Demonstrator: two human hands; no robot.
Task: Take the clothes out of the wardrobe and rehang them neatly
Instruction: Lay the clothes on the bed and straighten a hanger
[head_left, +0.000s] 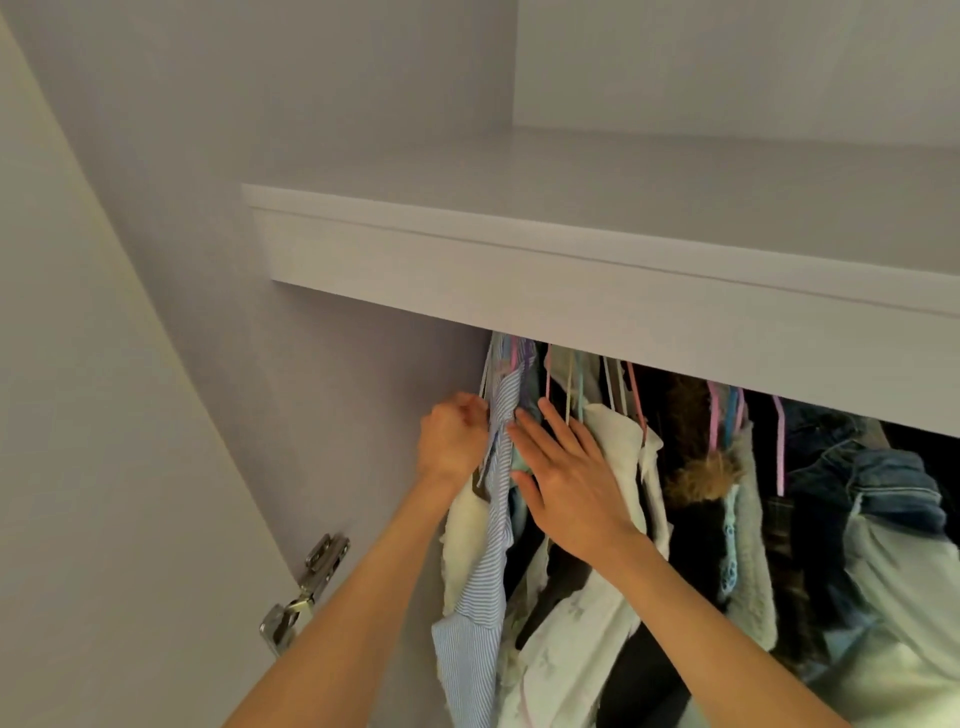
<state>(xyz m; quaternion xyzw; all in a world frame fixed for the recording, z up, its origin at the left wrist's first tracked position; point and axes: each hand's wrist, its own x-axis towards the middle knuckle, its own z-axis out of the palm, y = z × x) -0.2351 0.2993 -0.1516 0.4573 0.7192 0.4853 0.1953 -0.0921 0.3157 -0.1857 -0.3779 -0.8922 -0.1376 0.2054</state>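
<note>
Both forearms reach up | my left hand (451, 446) grip pinches striped shirt (497, 499), leftmost on the crowded rail, hanging vertically | right hand (566, 480) flat, unclenched, just right of it.

Left hand (451, 441) gripping striped shirt (493, 525), right hand (563, 480) flat on hung clothes (613, 519)
</note>
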